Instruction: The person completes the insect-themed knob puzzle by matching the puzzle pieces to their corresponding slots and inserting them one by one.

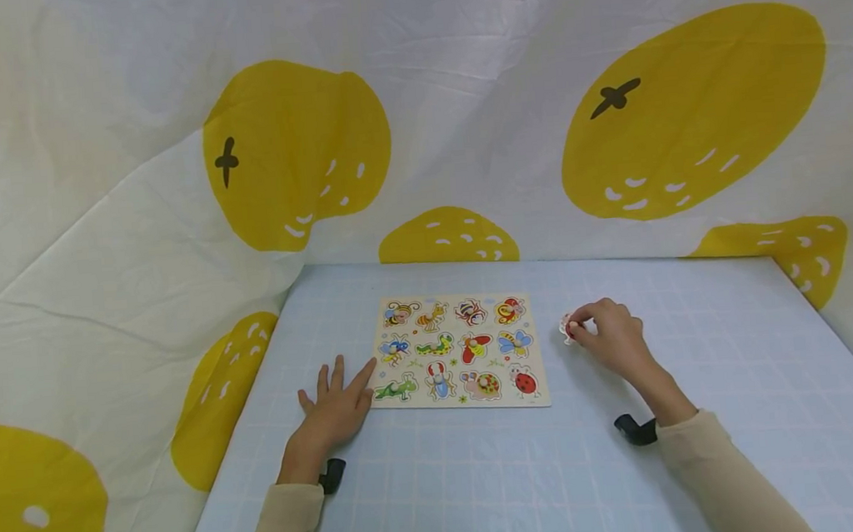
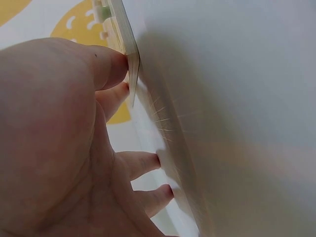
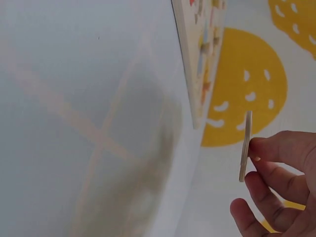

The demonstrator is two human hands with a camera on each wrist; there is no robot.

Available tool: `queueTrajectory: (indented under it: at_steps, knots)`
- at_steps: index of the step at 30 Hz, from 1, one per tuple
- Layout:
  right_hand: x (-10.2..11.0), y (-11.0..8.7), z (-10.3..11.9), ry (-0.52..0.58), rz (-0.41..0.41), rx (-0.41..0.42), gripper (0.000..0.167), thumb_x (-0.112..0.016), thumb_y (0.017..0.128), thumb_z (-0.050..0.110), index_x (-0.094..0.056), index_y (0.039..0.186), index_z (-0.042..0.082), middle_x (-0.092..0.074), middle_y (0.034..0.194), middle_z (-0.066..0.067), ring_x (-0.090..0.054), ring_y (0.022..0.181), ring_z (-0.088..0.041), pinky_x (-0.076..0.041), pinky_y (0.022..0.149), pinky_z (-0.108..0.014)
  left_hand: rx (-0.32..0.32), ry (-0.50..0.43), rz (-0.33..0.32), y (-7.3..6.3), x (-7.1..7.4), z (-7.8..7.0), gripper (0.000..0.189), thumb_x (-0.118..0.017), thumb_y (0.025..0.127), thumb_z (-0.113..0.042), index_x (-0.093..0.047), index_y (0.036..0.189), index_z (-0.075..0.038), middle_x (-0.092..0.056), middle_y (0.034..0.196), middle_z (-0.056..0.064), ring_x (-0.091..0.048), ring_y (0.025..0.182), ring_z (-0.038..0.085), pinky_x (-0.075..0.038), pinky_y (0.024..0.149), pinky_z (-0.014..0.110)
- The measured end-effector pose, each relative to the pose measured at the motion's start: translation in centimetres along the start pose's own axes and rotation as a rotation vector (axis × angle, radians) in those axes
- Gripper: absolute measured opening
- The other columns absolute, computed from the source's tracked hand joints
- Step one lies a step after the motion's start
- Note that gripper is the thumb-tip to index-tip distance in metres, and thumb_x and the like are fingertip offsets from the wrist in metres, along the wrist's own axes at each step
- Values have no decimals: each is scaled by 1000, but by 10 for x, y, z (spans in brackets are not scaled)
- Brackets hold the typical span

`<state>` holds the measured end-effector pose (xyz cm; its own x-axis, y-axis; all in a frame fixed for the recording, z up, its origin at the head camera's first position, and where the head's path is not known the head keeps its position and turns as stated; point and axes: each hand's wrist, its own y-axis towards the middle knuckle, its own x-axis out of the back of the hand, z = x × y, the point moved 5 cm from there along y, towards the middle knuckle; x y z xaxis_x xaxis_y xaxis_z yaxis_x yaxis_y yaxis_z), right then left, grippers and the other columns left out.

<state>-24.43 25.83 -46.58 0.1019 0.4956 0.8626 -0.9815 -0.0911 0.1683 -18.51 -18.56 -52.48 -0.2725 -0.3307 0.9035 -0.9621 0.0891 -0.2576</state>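
Note:
A wooden peg puzzle board [image 1: 457,351] with colourful insect pictures lies flat on the table. My left hand [image 1: 335,411] is spread at the board's left side, with thumb and index finger touching its edge [image 2: 129,37]. Its other fingertips [image 2: 163,191] rest on the tablecloth. To the right of the board, my right hand [image 1: 613,339] pinches a small red-and-white puzzle piece [image 1: 566,329] between thumb and fingers. In the right wrist view that thin wooden piece [image 3: 245,148] is held up edge-on by its knob, apart from the board.
A pale blue checked cloth covers the table [image 1: 489,486]. Behind it and on the left hangs a white curtain [image 1: 461,130] with large yellow fruit prints. Black wrist mounts [image 1: 635,430] sit at both sleeves.

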Motion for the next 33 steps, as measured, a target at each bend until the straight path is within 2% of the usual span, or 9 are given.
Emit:
queueTrajectory:
  at_steps: [8,16,33]
  knots:
    - [-14,-7,12,0,20,45,11,-73,92,16,-76,96,6,-66,103,-14,-55,98,-36,-41,77,-63,-2,1,3,1,0,0,55,-41,107,-33,-28,159,-29,-2,164,26,6,146,52,5,102,81]
    - [-22,-15,32,-13,34,98,8,-74,90,15,-76,93,7,-66,100,-12,-56,96,-36,-43,75,-59,3,-6,6,0,-2,1,55,-42,106,-33,-28,159,-29,-2,164,26,6,147,52,6,102,81]
    - [-50,-26,54,-13,155,133,6,-77,88,17,-75,91,11,-62,94,-2,-53,90,-28,-40,79,-56,-1,2,-6,0,1,0,55,-42,106,-34,-28,159,-30,-3,164,26,4,147,52,4,102,81]
